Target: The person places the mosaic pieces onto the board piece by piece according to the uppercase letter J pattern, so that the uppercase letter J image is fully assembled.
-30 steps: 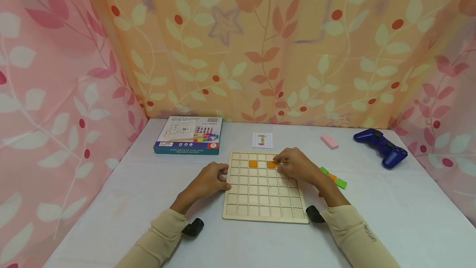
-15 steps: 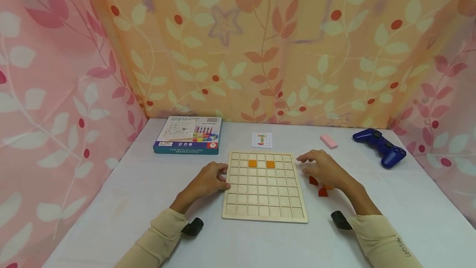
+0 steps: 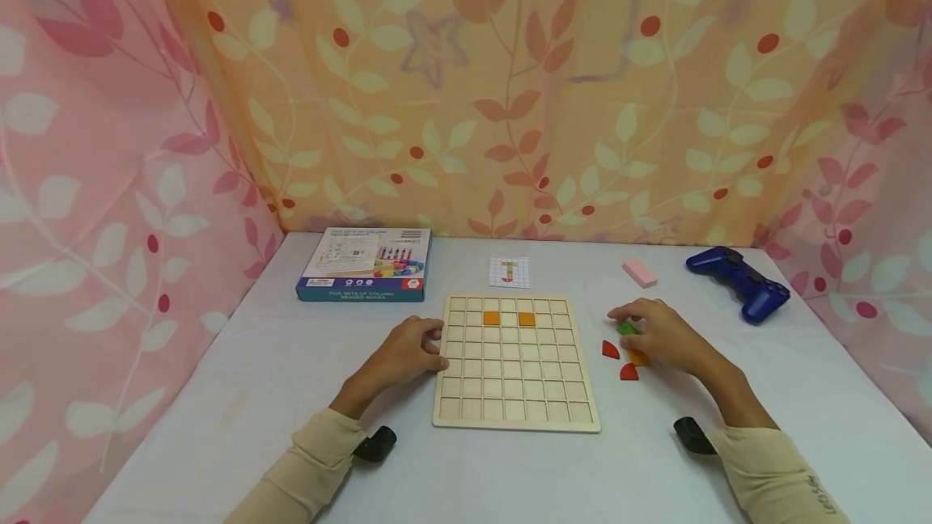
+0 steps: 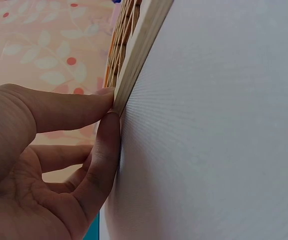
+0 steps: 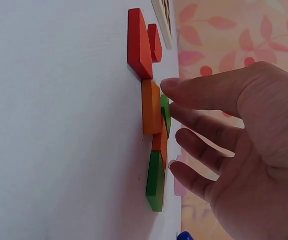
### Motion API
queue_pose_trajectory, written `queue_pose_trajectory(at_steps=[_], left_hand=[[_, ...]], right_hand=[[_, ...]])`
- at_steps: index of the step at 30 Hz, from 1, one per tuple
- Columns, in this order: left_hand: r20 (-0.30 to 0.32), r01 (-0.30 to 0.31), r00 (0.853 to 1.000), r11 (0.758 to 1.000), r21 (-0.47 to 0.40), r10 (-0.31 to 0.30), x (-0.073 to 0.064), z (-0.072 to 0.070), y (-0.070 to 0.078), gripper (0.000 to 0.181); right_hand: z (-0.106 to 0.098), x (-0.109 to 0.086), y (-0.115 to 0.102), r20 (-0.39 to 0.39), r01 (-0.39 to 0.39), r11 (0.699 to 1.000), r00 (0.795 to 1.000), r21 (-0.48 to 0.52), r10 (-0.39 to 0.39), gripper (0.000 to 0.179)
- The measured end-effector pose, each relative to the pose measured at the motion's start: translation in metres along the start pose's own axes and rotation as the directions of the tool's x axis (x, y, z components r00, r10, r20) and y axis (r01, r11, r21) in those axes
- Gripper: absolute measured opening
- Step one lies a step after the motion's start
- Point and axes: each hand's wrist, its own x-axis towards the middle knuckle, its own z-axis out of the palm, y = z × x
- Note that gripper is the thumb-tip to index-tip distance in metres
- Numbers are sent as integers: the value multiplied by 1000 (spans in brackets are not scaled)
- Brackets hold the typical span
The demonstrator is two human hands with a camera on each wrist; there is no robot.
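Observation:
The wooden grid board lies flat, with two orange square tiles set in an upper row, one cell apart. My left hand holds the board's left edge; in the left wrist view its thumb and index fingertip meet at the rim. Right of the board, my right hand is over a loose group of tiles, thumb and fingers apart around a green tile. Two red quarter-round tiles and an orange tile lie beside it. Another green tile shows in the right wrist view.
Behind the board lies a small pattern card with a coloured figure on a grid. A boxed set sits at the back left. A pink block and a blue game controller rest at the back right.
My right hand has let go of the right orange tile on the board and moved right to the loose tiles. The left hand has stayed at the board's edge.

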Motion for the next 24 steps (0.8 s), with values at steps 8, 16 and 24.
queue_pose_trajectory(at_steps=[8,16,24], left_hand=[[-2,-3,1000,1000,4,3,0,-1,1,68],[4,-7,1000,1000,9,7,0,-1,1,68],[3,-3,1000,1000,2,3,0,0,-1,67]], right_hand=[[-3,-5,5,-9,3,1000,1000,-7,-3,37],[-4,-8,7,-15,-32,999,999,-34,32,35],[-6,-8,6,-11,-47,997,999,-56,46,31]])
